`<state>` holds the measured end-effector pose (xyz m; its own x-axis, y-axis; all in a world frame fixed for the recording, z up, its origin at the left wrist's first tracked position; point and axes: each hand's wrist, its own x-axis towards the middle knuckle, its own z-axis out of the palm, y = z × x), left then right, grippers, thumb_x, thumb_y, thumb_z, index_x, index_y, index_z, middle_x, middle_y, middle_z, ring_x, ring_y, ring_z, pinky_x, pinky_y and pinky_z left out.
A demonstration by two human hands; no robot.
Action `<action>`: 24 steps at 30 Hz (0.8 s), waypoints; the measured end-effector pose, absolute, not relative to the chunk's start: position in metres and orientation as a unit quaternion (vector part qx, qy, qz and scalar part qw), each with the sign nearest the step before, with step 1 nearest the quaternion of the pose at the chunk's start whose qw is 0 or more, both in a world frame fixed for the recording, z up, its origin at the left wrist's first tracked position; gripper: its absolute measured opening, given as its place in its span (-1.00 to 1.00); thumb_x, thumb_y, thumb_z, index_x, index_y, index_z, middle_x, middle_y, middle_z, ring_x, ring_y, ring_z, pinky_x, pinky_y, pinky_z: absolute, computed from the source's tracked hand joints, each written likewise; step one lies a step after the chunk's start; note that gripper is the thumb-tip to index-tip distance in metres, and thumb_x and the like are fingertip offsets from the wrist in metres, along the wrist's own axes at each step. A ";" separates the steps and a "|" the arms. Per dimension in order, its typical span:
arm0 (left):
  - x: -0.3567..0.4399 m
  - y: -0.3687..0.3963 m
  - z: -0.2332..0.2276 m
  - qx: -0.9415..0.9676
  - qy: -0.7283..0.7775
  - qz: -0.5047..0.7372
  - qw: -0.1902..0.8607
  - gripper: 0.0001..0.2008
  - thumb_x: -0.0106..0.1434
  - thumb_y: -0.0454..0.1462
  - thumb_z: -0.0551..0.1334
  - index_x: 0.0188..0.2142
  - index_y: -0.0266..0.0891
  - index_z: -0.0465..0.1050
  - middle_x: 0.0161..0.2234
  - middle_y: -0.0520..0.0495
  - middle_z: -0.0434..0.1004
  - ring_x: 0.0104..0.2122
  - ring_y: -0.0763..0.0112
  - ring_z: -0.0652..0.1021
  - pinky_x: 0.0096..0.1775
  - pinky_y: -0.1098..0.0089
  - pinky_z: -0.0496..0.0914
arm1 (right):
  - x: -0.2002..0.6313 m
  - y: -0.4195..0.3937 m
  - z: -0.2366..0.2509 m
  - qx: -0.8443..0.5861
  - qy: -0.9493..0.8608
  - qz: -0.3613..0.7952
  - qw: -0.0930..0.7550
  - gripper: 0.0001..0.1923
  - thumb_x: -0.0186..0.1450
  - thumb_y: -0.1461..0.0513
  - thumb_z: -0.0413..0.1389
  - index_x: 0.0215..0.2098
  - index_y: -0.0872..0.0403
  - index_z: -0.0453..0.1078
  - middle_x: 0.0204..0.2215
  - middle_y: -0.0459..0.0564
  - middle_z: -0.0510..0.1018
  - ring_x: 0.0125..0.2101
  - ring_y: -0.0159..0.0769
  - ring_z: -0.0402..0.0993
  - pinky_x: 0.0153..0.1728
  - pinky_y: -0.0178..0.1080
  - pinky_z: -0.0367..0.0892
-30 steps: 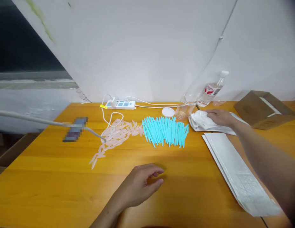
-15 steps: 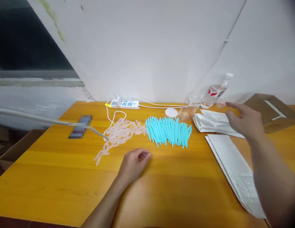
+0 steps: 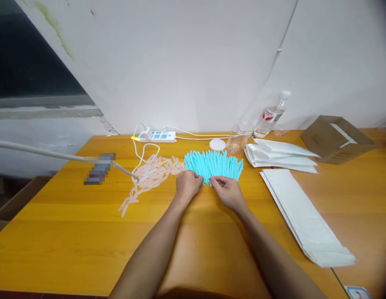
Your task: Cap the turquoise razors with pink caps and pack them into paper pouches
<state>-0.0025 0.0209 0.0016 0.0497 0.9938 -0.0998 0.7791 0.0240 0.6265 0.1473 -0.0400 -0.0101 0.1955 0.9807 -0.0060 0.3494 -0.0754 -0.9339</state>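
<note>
Resting at the near edge of the turquoise sticks, both hands meet at centre frame on the desk.

The sticks lie fanned, long axes running away from the person, just above the hands. The left hand curls loosely on their lower left ends; the right hand pinches lightly at the lower middle, equally near. Left lies a scatter of pale pink pieces; right, white pouches, a cardboard box whose contents are unclear, and a bottle.

Turquoise sticks, pale pink sticks, orange table.
</note>
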 end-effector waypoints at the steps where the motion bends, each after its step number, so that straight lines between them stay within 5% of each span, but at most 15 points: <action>1: -0.004 0.019 0.004 0.665 0.653 0.205 0.297 -0.82 0.17 -0.23 0.26 -0.49 -0.27 0.55 -0.44 -0.25 0.63 -0.29 0.10 0.62 -0.23 0.28 0.37 | 0.148 -0.037 -0.009 -0.642 -0.511 0.377 0.430 -0.60 0.28 -0.03 0.13 -0.36 0.14 0.58 -0.52 -0.02 0.59 -0.51 -0.29 0.45 -0.46 -0.30 0.28; 6: -0.011 -0.015 0.012 0.659 0.544 0.239 0.461 -0.59 0.36 0.00 0.12 -0.28 -0.27 0.54 -0.46 -0.08 0.61 -0.49 0.39 0.58 -0.37 0.42 0.43 | 0.140 -0.032 0.000 -0.529 -0.437 0.553 0.473 -0.47 0.24 -0.17 0.15 -0.41 0.15 0.53 -0.54 -0.05 0.51 -0.50 -0.33 0.40 -0.42 -0.28 0.32; 12: -0.039 -0.052 -0.001 0.605 0.409 0.266 0.629 -0.57 0.37 0.02 0.16 -0.32 -0.31 0.54 -0.39 -0.10 0.60 -0.41 0.41 0.58 -0.31 0.43 0.47 | 0.123 -0.052 -0.005 -0.424 -0.379 0.701 0.430 -0.50 0.26 -0.14 0.17 -0.19 0.13 0.53 -0.61 -0.14 0.45 -0.61 -0.40 0.32 -0.51 -0.30 0.28; 14: -0.059 -0.044 -0.004 0.676 0.445 0.240 0.537 -0.64 0.37 -0.04 0.19 -0.30 -0.29 0.58 -0.38 -0.09 0.62 -0.41 0.40 0.58 -0.33 0.45 0.46 | 0.123 -0.058 -0.009 -0.468 -0.404 0.663 0.423 -0.52 0.29 -0.14 0.13 -0.18 0.09 0.52 -0.54 -0.10 0.50 -0.58 -0.37 0.37 -0.47 -0.28 0.33; 18: -0.095 -0.001 -0.006 0.782 0.554 0.221 0.178 -0.76 0.37 -0.21 0.19 -0.10 -0.23 0.61 -0.20 -0.12 0.62 -0.28 0.33 0.58 -0.17 0.35 0.47 | 0.131 -0.067 -0.016 -0.551 -0.555 0.475 0.404 -0.57 0.40 -0.08 -0.01 -0.11 0.03 0.53 -0.37 -0.01 0.58 -0.36 -0.21 0.50 -0.29 -0.19 0.39; 24: -0.096 0.031 -0.010 0.815 0.554 0.145 0.085 -0.78 0.38 -0.26 0.17 -0.16 -0.17 0.63 -0.12 -0.18 0.55 -0.06 0.15 0.53 -0.02 0.24 0.40 | 0.139 -0.086 -0.022 -0.587 -0.724 0.244 0.266 -0.59 0.52 0.08 -0.16 -0.19 0.02 0.49 -0.39 -0.01 0.50 -0.36 -0.24 0.45 -0.30 -0.24 0.30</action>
